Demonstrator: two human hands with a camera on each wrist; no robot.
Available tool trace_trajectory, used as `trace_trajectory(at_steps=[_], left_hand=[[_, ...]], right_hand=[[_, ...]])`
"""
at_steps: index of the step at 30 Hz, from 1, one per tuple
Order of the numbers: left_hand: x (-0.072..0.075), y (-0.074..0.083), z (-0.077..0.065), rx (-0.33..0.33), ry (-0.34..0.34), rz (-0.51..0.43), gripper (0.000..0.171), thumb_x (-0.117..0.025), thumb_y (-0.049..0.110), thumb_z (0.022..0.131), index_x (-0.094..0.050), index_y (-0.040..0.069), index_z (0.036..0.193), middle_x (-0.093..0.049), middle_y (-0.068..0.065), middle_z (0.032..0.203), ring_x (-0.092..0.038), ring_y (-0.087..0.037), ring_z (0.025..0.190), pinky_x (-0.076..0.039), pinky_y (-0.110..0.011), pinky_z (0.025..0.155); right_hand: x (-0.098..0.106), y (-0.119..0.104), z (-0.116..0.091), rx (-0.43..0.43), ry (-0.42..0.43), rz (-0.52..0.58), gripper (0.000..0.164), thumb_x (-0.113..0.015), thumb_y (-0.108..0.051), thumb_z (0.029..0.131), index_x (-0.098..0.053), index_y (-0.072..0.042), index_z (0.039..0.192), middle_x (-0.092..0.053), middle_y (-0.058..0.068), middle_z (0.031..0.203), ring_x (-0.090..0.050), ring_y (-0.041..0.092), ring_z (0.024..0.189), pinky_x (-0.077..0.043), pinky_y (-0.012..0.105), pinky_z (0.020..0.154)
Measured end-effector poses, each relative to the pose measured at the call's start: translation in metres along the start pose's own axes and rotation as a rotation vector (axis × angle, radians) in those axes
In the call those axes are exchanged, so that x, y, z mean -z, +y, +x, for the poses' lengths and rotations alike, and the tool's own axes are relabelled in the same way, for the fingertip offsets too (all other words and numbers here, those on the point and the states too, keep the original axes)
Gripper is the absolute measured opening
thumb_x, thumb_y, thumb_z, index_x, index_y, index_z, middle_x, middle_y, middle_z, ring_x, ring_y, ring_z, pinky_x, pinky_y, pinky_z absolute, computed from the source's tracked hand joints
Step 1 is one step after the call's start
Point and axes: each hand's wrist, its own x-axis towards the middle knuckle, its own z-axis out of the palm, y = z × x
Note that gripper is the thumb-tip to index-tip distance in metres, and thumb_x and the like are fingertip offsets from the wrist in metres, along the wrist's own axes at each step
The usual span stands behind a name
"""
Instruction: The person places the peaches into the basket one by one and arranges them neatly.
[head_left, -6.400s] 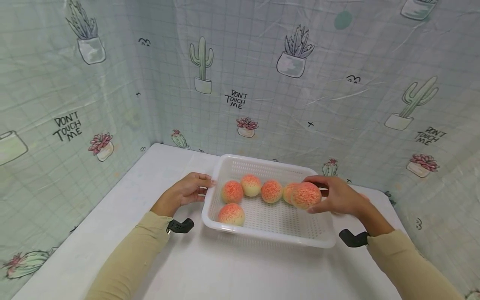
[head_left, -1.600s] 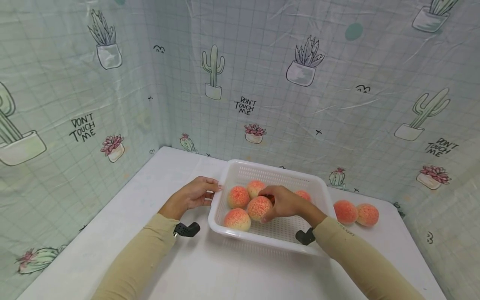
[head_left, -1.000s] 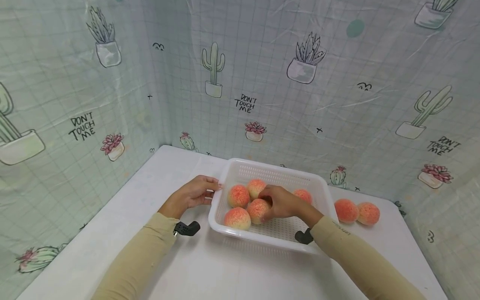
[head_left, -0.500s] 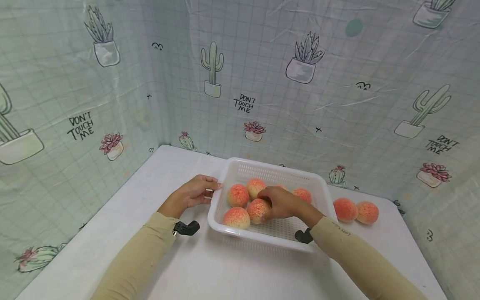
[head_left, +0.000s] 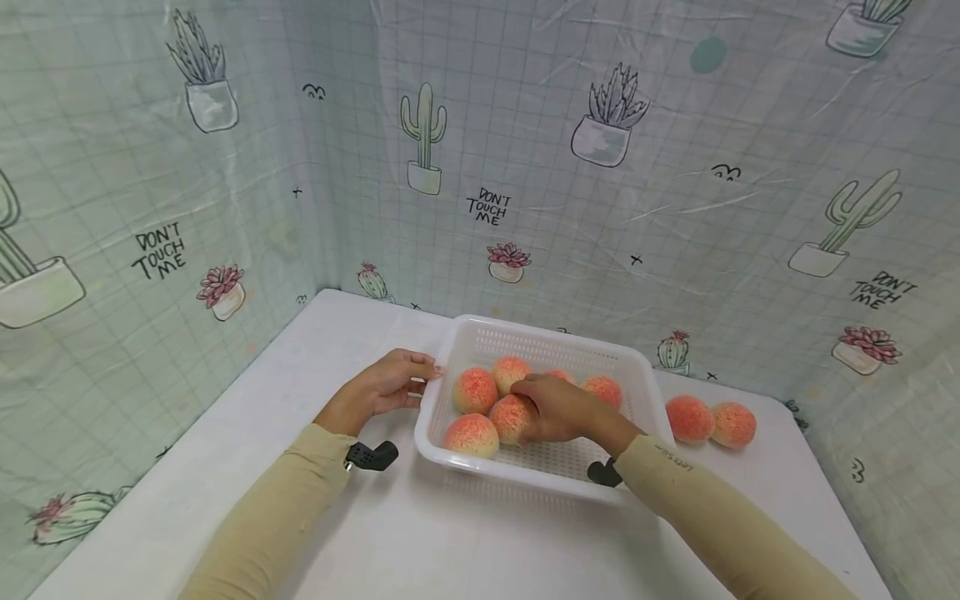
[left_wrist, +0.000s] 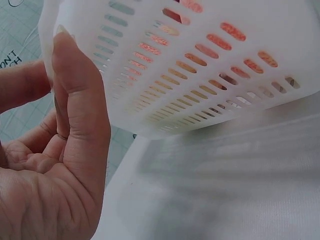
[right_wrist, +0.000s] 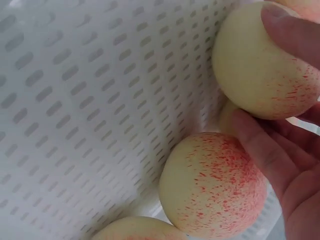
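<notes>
A white perforated plastic basket holds several round peaches, coral-red on one side and cream on the other. My left hand pinches the basket's left rim; in the left wrist view the thumb lies along the basket's edge with a finger behind it. My right hand reaches into the basket and holds a peach between thumb and fingers. Close beside it sit a front-left peach, a left peach and a back peach. The right hand partly hides another peach behind it.
Also in the basket, a peach sits toward the right end. Outside, two peaches lie side by side on the white table, right of the basket. A printed cactus curtain encloses the table's back and sides.
Over several seconds my right hand has moved from the basket's right side to its left part, holding a peach. Lately it has edged slightly left with the peach. The left hand stays at the rim.
</notes>
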Motion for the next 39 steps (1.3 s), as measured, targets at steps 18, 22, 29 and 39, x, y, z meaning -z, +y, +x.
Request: trace_trajectory(at_steps=[18, 22, 29, 39], left_hand=[[-0.003, 0.001, 0.0, 0.005, -0.001, 0.001, 0.034, -0.066, 0.012, 0.1, -0.063, -0.005, 0.13, -0.068, -0.007, 0.114, -0.066, -0.019, 0.094, -0.064, -0.036, 0.08], [-0.002, 0.001, 0.0, 0.014, 0.006, -0.005, 0.03, -0.066, 0.011, 0.1, -0.065, -0.003, 0.126, -0.068, -0.006, 0.112, -0.065, -0.019, 0.093, -0.064, -0.037, 0.08], [0.0, 0.003, 0.001, 0.021, 0.015, 0.014, 0.035, -0.065, 0.011, 0.1, -0.062, -0.005, 0.131, -0.068, -0.006, 0.113, -0.065, -0.019, 0.093, -0.064, -0.035, 0.08], [0.0, 0.001, 0.003, 0.027, 0.018, 0.042, 0.037, -0.063, 0.014, 0.103, -0.06, -0.004, 0.135, -0.068, -0.005, 0.113, -0.064, -0.02, 0.096, -0.063, -0.035, 0.081]], right_hand=[[0.007, -0.002, -0.006, -0.023, 0.011, 0.007, 0.069, -0.096, -0.037, 0.073, -0.063, -0.01, 0.128, -0.065, 0.001, 0.114, -0.062, 0.014, 0.093, -0.057, 0.034, 0.083], [0.016, 0.0, -0.01, -0.027, 0.031, 0.047, 0.073, -0.095, -0.037, 0.074, -0.062, -0.008, 0.131, -0.067, 0.006, 0.109, -0.062, 0.017, 0.09, -0.055, 0.033, 0.08], [0.041, 0.013, -0.025, -0.126, 0.088, 0.165, 0.075, -0.094, -0.033, 0.076, -0.061, -0.006, 0.138, -0.069, 0.013, 0.126, -0.066, 0.029, 0.113, -0.058, 0.046, 0.097], [0.064, 0.054, -0.068, -0.277, 0.2, 0.343, 0.075, -0.088, -0.026, 0.084, -0.054, 0.002, 0.144, -0.059, 0.025, 0.14, -0.061, 0.04, 0.127, -0.054, 0.053, 0.107]])
